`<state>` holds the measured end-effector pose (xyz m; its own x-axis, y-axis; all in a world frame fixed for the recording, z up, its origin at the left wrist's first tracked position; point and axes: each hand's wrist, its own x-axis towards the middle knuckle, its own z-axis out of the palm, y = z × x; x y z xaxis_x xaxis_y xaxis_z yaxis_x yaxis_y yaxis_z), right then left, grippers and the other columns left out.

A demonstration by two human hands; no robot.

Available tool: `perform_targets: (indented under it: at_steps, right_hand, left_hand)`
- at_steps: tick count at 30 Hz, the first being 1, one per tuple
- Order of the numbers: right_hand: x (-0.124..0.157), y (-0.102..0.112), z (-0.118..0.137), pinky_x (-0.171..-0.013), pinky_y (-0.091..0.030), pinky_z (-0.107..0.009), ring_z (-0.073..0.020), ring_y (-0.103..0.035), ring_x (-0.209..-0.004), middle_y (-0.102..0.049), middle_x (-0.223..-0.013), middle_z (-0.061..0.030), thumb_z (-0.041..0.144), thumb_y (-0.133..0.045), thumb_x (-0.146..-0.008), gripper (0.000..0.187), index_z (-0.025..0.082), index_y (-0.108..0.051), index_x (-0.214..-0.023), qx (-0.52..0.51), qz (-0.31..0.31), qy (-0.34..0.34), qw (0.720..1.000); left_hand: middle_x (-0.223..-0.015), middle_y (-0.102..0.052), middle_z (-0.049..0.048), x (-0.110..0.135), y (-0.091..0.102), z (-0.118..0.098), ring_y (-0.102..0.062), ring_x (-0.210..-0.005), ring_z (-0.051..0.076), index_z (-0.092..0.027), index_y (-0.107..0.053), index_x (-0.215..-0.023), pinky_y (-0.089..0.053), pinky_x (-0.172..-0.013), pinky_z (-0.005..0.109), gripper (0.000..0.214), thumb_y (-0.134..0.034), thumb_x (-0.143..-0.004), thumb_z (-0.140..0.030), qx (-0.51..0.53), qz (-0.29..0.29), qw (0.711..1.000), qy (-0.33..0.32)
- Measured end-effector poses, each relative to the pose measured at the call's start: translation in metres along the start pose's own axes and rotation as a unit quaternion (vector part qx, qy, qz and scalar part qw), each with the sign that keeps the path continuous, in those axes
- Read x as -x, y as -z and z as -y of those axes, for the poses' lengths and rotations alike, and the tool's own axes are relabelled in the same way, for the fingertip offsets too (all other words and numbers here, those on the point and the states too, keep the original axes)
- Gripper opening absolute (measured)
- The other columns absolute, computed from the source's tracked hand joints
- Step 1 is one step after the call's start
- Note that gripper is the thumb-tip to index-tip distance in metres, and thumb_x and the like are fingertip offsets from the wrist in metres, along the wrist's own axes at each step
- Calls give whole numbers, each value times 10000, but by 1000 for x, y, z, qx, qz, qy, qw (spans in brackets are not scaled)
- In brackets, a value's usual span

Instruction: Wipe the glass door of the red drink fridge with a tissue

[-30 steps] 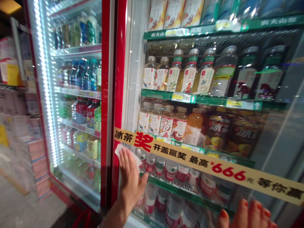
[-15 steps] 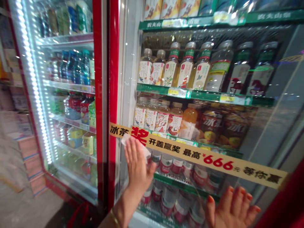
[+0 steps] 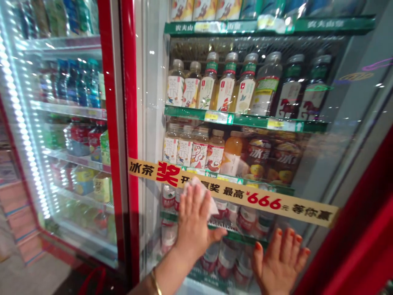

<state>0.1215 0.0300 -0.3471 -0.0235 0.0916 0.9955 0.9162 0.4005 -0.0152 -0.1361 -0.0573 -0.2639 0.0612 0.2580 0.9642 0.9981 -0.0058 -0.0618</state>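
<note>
My left hand point(image 3: 194, 221), with a gold bracelet at the wrist, lies with flat fingers over a crumpled white tissue point(image 3: 211, 205). It holds the tissue against the glass door of a red-framed drinks fridge. Under the hand and tissue, part of a yellow printed strip point(image 3: 233, 194) across the door is covered. To the right and lower, my right hand point(image 3: 281, 258) has its fingers spread and red-tinted fingertips raised toward the glass. Nothing is in it; whether it touches the glass I cannot tell.
Behind the glass, green-edged shelves hold rows of tea bottles point(image 3: 225, 90) and drink jars. A second lit fridge point(image 3: 73, 112) stands at the left, beyond a red frame post point(image 3: 130, 123). Pinkish boxes point(image 3: 26, 221) are stacked at the far left. A red edge point(image 3: 353, 229) slants along the right.
My left hand and the tissue have slid right along the strip, uncovering the large red character. My right hand stays by the door's lower right. The view has shifted slightly right.
</note>
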Motion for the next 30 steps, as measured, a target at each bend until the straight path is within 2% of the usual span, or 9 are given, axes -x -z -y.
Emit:
perform_targets:
  at_steps: [4,8,11,14,17,22,25,28,30]
  right_hand:
    - [-2,1,1,-1269,-311,-878,-491,-286,-1693,-266,-1845,-182,383,-576,-1040,845,222,-224,-1792,-7,-3,3,1000]
    - [-4,0,4,-1304,-300,-837,-463,-284,-1701,-287,-1836,-186,384,-581,-1050,818,184,-266,-1778,-4,-17,10,1000]
    - [-7,3,8,-1321,-270,-828,-455,-279,-1704,-282,-1840,-173,430,-541,-1084,776,198,-277,-1776,-27,-15,-13,999]
    - [-9,8,10,-1336,-247,-814,-446,-285,-1704,-278,-1845,-149,462,-514,-1106,750,234,-274,-1779,-49,-4,-35,998]
    - [-9,9,11,-1355,-243,-782,-421,-290,-1707,-285,-1843,-134,462,-522,-1109,743,246,-279,-1778,-52,-4,-31,998]
    - [-6,6,11,-1343,-247,-803,-423,-272,-1714,-275,-1846,-134,437,-526,-1101,747,237,-278,-1777,-40,-11,-30,999]
    - [-5,5,9,-1333,-251,-820,-436,-265,-1714,-266,-1847,-147,439,-525,-1099,756,226,-272,-1778,-40,-7,-24,999]
    - [-5,7,8,-1329,-252,-827,-443,-273,-1709,-280,-1841,-152,446,-514,-1104,745,225,-281,-1776,-45,-4,-23,999]
    - [-6,7,8,-1333,-249,-822,-439,-277,-1709,-289,-1838,-148,449,-513,-1106,738,230,-290,-1774,-48,-8,-26,998]
  left_hand:
    - [-1899,-90,47,45,5,-5,-46,-1781,264,-242,-283,-1767,5,-1454,443,1010,-237,-983,-877,-36,25,990,-136]
    - [-1889,-8,177,34,15,41,40,-1778,310,-110,-104,-1777,25,-1440,523,908,-289,-1093,-678,-31,-4,999,33]
    - [-1876,-17,240,1,7,19,39,-1774,363,-93,-65,-1774,-52,-1430,615,1051,-222,-1028,-817,9,-23,993,111]
    - [-1874,-137,208,7,-5,-28,-74,-1774,345,-83,-197,-1760,-75,-1449,522,1174,-176,-940,-922,-1,0,1000,-17]
    - [-1882,-162,120,42,-3,-25,-103,-1773,301,-146,-263,-1757,-28,-1455,477,1100,-212,-964,-907,-32,13,992,-121]
    - [-1889,-22,191,29,13,49,23,-1777,309,-119,-65,-1779,-46,-1445,563,930,-310,-1091,-695,-29,-18,995,94]
    - [-1880,66,227,3,3,26,88,-1770,362,-84,-22,-1772,-41,-1436,608,1019,-268,-1059,-769,-1,-26,988,151]
    - [-1894,-55,154,24,-11,-28,-47,-1777,330,-119,-168,-1774,-51,-1451,488,1117,-172,-974,-899,-23,5,999,-27]
    - [-1896,-105,58,55,-9,-36,-108,-1773,259,-219,-209,-1779,-84,-1447,408,1052,-173,-980,-902,-36,-5,993,-110]
